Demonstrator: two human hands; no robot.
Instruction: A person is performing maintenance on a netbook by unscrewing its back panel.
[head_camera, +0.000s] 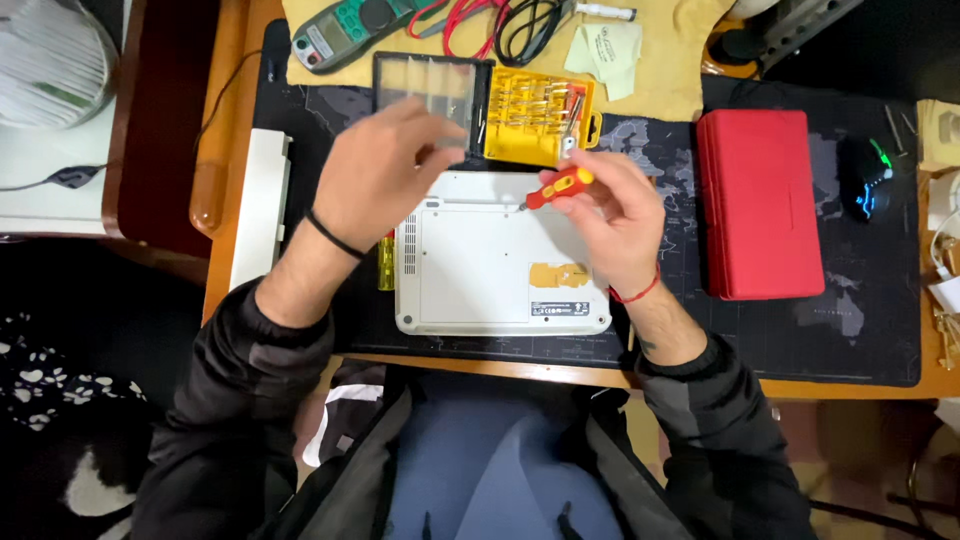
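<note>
Right hand (610, 215) has its grip clenched around a red screwdriver (555, 187), tip over the upturned white laptop (490, 270); left hand (385, 165) hovers released. Base cover still on.

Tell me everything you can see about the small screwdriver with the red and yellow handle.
The screwdriver is small, with a red handle, a yellow band and what looks like plastic. A thin dark metal shaft points down-left toward the white device, which lies bottom-up on the dark mat. The tip is just above or on the device's upper part; contact cannot be told. The right hand holds the handle in its fingers, tilted. The left hand does not touch it.
</note>
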